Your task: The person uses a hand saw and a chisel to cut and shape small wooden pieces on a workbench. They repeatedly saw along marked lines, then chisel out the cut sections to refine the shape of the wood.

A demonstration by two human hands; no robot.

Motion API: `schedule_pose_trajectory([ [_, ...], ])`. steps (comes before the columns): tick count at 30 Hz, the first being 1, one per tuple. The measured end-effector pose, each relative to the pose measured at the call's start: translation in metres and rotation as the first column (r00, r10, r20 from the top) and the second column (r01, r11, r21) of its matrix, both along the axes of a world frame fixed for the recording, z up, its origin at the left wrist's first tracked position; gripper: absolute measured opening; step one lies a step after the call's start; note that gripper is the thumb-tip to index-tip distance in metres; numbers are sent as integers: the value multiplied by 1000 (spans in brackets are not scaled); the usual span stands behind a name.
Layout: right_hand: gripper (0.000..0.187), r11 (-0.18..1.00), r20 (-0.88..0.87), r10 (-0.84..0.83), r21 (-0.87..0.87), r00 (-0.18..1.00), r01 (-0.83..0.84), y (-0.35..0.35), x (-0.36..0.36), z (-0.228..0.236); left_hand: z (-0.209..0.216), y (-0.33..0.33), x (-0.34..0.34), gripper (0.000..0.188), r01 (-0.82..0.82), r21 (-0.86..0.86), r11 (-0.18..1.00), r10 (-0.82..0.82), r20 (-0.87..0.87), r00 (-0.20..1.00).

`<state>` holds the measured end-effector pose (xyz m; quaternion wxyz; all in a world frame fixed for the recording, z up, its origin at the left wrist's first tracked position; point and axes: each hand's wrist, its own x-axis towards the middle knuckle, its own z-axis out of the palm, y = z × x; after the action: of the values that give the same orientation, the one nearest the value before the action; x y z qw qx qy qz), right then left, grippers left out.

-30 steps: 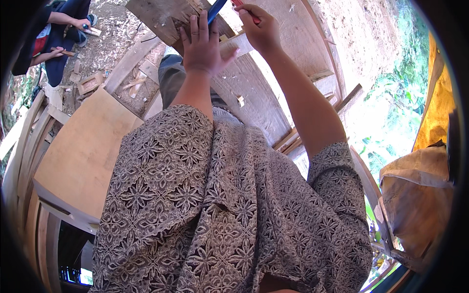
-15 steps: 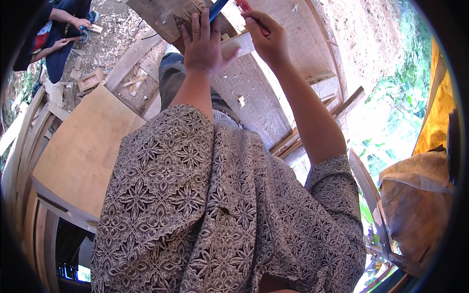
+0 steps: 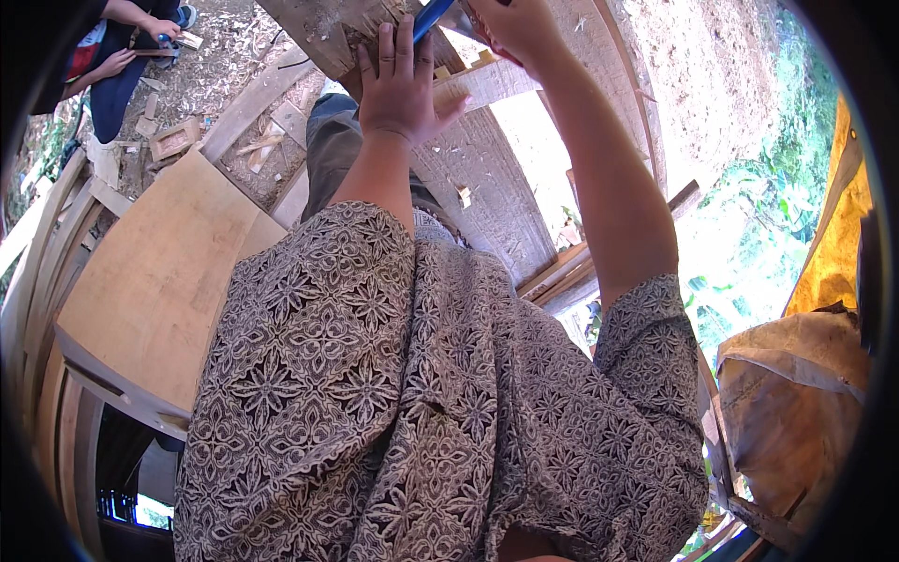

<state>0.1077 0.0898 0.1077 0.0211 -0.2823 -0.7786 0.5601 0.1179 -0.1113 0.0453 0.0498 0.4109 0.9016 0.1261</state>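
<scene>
My left hand [image 3: 401, 94] lies with its fingers stretched out and spread on a rough, dark wooden piece [image 3: 323, 36] at the top of the view. A blue bar-like tool part [image 3: 433, 17] slants up and right from beside its fingertips; its far end is cut off by the frame. My right hand [image 3: 522, 36] is closed around a red handle [image 3: 483, 36], mostly hidden by the fingers and the upper edge. What tool the handle belongs to does not show. Beneath both hands runs a pale wooden strip [image 3: 501, 82] with a notched edge.
Wide planks [image 3: 492, 187] lie below my hands. At left stands a smooth curved wooden panel [image 3: 159, 281] beside several long strips [image 3: 47, 281]. Another person [image 3: 122, 61] holds pieces at upper left, above ground strewn with shavings. An orange-brown sheet [image 3: 796, 393] hangs at right.
My right hand has moved up and slightly right, toward the frame's edge, hiding most of the red handle. My left hand stays on the wood; the view has shifted slightly.
</scene>
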Motion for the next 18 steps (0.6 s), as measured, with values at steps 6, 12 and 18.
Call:
schedule_pose_trajectory([
  [6, 30, 986, 252, 165, -53, 954, -157, 26, -23, 71, -3, 0, 1, 102, -1, -16, 1000, 1, -25, 1000],
  [12, 29, 985, 108, 152, 71, 982, -160, 10, 56, 169, -8, 1, 2, 105, -9, -39, 999, 7, -48, 999],
  [18, 25, 993, 183, 30, 109, 983, -50, 10, 122, 220, -8, 2, 3, 105, 3, -63, 998, -7, -60, 998],
])
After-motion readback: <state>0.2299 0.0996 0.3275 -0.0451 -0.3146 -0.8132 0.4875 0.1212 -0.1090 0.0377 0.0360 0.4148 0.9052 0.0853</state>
